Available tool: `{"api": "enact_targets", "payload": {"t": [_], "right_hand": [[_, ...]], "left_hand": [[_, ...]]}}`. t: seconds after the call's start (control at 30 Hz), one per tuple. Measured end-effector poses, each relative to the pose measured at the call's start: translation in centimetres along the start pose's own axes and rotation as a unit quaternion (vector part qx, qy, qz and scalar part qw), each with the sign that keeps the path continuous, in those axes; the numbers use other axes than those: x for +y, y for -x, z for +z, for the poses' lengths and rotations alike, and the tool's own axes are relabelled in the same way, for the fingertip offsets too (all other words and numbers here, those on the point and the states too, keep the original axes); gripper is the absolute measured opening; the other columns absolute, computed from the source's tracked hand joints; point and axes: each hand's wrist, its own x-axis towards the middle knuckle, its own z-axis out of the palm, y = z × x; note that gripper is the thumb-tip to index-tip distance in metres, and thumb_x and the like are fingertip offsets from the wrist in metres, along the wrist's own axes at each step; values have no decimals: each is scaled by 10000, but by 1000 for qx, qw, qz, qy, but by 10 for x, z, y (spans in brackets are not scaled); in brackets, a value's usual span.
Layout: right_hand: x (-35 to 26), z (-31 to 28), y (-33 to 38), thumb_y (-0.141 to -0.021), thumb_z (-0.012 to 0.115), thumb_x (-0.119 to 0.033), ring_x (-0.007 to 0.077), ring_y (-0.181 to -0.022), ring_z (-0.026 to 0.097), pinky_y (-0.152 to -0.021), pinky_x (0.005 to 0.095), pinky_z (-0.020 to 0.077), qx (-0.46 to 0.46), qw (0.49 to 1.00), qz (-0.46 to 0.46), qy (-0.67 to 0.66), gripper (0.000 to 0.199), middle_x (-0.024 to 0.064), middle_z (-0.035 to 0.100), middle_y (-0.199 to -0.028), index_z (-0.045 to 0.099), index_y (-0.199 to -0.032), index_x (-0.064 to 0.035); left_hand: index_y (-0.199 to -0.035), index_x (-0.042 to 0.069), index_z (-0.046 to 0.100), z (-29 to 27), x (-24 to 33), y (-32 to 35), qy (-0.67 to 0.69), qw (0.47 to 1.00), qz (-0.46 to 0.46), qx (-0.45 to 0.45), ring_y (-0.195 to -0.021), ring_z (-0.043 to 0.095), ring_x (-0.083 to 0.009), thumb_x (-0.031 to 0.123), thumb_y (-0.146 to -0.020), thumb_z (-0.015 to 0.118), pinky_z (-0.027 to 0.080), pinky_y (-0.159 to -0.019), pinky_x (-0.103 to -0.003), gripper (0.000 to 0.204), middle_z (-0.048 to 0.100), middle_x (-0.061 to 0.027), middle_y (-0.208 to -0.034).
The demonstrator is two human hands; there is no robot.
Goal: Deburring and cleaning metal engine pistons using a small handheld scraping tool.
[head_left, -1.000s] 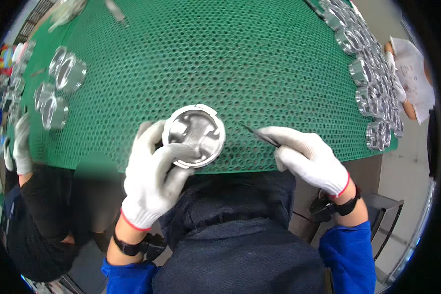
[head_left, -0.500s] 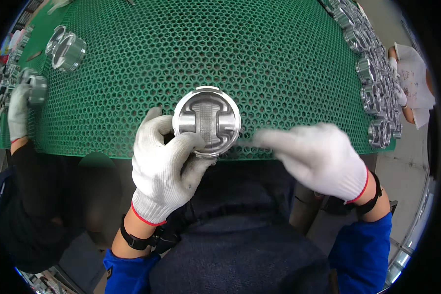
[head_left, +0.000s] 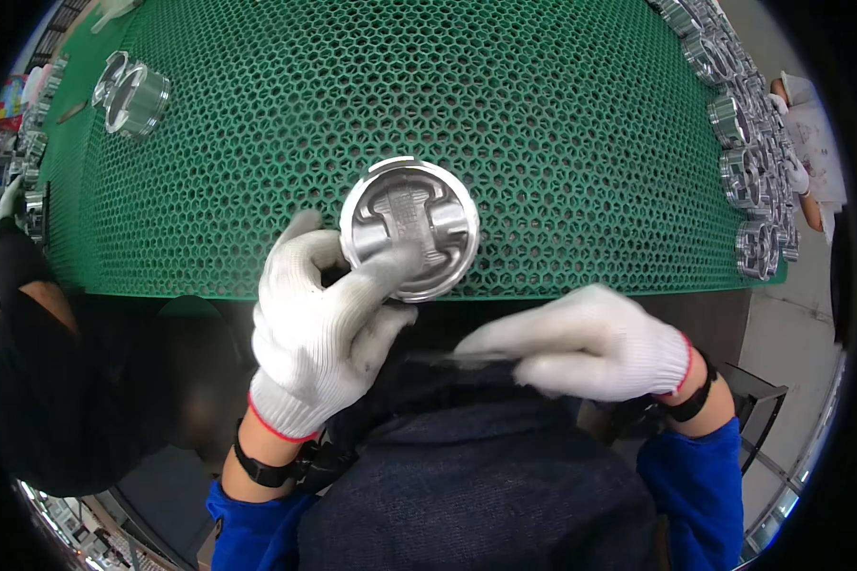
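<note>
My left hand [head_left: 314, 319], in a white knit glove, grips a silver metal piston [head_left: 455, 255] by its left and near side. Its hollow underside faces up, showing the inner ribs and pin bosses, and my thumb lies across the opening. The piston is at the near edge of the green honeycomb mat [head_left: 581, 152]. My right hand [head_left: 590, 347], gloved alike, is closed to the right of the piston and nearer to me, apart from it. A thin grey tool [head_left: 443, 359] sticks out leftward from its fingers; motion blurs its shape.
Two pistons [head_left: 135, 103] stand at the far left of the mat. Many more pistons [head_left: 747, 176] line the right edge, beside another person's gloved hands [head_left: 796, 175]. On the left is a co-worker's dark sleeve [head_left: 19, 257], near more metal parts [head_left: 34, 211].
My right hand has moved left and nearer to me with the thin tool. The piston has turned slightly counter-clockwise in my left hand. The co-worker's hand and piston at left have shifted away.
</note>
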Motion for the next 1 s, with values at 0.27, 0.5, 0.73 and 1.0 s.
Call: {"api": "enact_targets", "payload": {"t": [0.27,0.5,0.73,1.0], "right_hand": [[-21,-19,29,-920,472,-109,71,-591,512,-549,226,420,311,946,67,-53,461,-4,586,-708,575,-1336,60],[-6,-42,-1,-930,612,-144,282,-686,690,-602,385,559,279,821,-68,493,285,101,683,-783,667,-1206,-188],[-20,-17,5,-926,594,-144,257,-556,652,-503,369,531,153,840,17,520,304,77,627,-660,640,-1219,-207],[-11,-2,3,-920,595,-164,291,-610,687,-527,402,563,176,862,26,475,334,112,653,-705,620,-1253,-190]], "left_hand": [[-1132,86,707,-3,0,-21,-26,994,70,84,-1359,449,-477,277,-685,872,412,-1096,-560,514,502,-243,-1423],[-984,119,733,8,-7,-14,51,998,-15,36,-1043,593,-380,178,-614,884,483,-1005,-505,404,588,-171,-1080],[-942,104,722,12,-2,-14,-9,1000,20,21,-1044,598,-360,147,-668,832,494,-948,-463,298,595,-174,-1074],[-910,89,698,13,-2,-14,-15,999,19,31,-1015,604,-356,127,-666,824,510,-898,-454,277,594,-172,-1054]]}}
